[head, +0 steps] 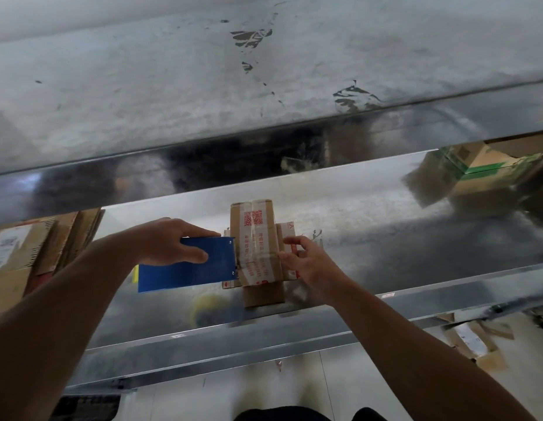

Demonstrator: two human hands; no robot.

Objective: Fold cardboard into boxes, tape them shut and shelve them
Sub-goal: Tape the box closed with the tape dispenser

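Left hand (173,241) grips the blue tape dispenser (188,275) against the cardboard box (258,238); right hand (308,264) pinches the box's side, probably steadying it on the metal shelf (385,238) for taping.

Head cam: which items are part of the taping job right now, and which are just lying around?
In use:
- left hand gripping blue tape dispenser
- right hand holding small cardboard box
- metal shelf under the box

Lying about:
- stacked boxes at left
- green-marked boxes at far right
- cardboard on the floor
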